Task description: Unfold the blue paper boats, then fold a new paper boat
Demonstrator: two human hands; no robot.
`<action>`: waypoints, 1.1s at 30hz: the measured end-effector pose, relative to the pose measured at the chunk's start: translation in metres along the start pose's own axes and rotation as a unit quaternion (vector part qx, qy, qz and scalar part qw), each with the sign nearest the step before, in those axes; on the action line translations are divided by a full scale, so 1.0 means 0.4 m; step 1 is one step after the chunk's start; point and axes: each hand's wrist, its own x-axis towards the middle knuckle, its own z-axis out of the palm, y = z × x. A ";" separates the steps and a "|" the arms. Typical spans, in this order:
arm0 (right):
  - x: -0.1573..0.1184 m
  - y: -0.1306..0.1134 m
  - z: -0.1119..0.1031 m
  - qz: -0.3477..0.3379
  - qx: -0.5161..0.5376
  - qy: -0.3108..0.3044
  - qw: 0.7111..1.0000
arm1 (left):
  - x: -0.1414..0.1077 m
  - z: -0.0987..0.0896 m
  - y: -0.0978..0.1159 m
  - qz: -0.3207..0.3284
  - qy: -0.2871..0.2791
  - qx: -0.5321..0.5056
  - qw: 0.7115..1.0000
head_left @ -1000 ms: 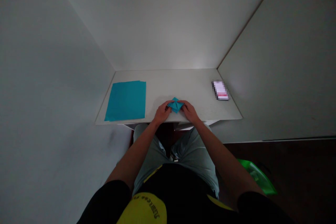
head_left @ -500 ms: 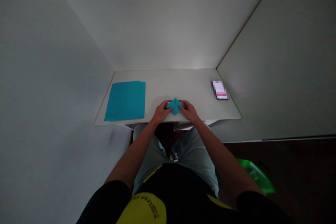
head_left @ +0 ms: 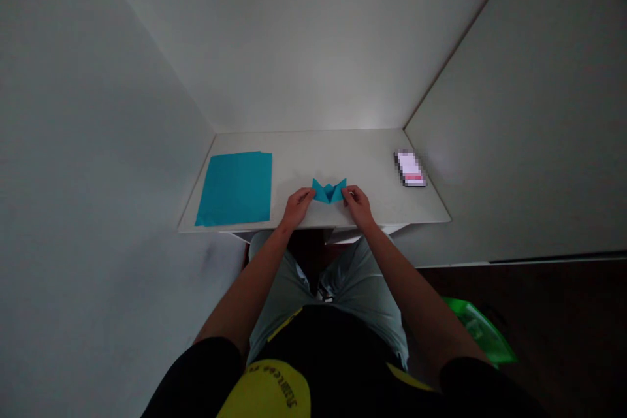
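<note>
A small folded blue paper [head_left: 329,192] is held just over the front part of the white table, its two pointed corners spread up and outward with a dark opening at the middle. My left hand [head_left: 298,207] pinches its left side between thumb and fingers. On the opposite side, my right hand [head_left: 359,206] grips the right point the same way. Off to the left lies a stack of flat blue paper sheets [head_left: 235,189], touched by neither hand.
The white table [head_left: 337,147] meets walls at the back and both sides. A phone [head_left: 410,168] with a blurred screen lies at its right end. Down on the dark floor at the right is a green plastic container or bag [head_left: 477,330].
The folded paper has gone from a closed diamond to a spread shape with two raised points. Both hands have moved slightly apart, pulling its sides outward.
</note>
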 end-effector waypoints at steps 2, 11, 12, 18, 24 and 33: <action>0.004 0.002 0.001 -0.004 0.031 0.024 0.999 | 0.005 -0.001 -0.006 -0.019 0.032 -0.011 0.999; 0.005 0.009 0.005 0.034 0.019 0.015 0.999 | 0.006 0.020 -0.010 -0.082 0.051 -0.075 0.992; 0.003 0.008 0.005 0.033 0.012 0.010 0.999 | 0.005 0.018 -0.007 -0.078 0.047 -0.064 0.994; -0.004 0.002 0.005 0.018 0.016 -0.025 0.999 | -0.008 -0.002 0.014 -0.036 -0.006 0.034 0.999; -0.006 0.000 -0.004 0.024 -0.025 -0.008 0.999 | -0.007 -0.003 0.014 -0.096 0.061 0.063 0.992; -0.005 0.011 -0.009 0.020 -0.022 0.021 0.999 | -0.018 -0.003 0.023 -0.070 0.092 0.064 0.991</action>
